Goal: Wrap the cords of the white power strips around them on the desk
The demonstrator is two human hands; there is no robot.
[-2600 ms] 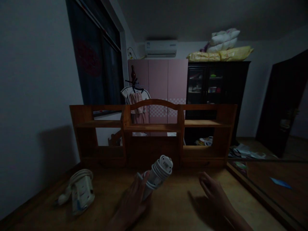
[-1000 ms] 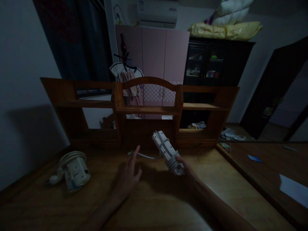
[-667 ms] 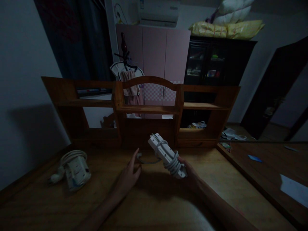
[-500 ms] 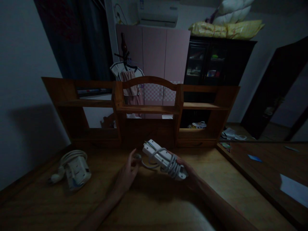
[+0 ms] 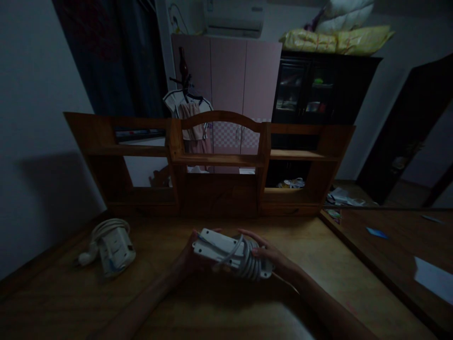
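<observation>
A white power strip (image 5: 219, 244) with its cord wound around it lies level between both hands, just above the wooden desk (image 5: 159, 302). My right hand (image 5: 272, 257) is closed on its right end, fingers over the coiled cord. My left hand (image 5: 184, 263) is under the strip's left end and mostly hidden by it; it appears to grip that end. The room is dim.
A second white power strip with a coiled cord (image 5: 111, 243) lies on the desk at the left. A wooden desktop shelf unit (image 5: 219, 160) stands along the desk's far edge. A dark table with paper scraps (image 5: 424, 278) adjoins on the right. Wardrobes stand behind.
The strip was held up in my left hand, then passed to my right hand. It has since tipped from upright to level and dropped lower, and my left hand has come in under it.
</observation>
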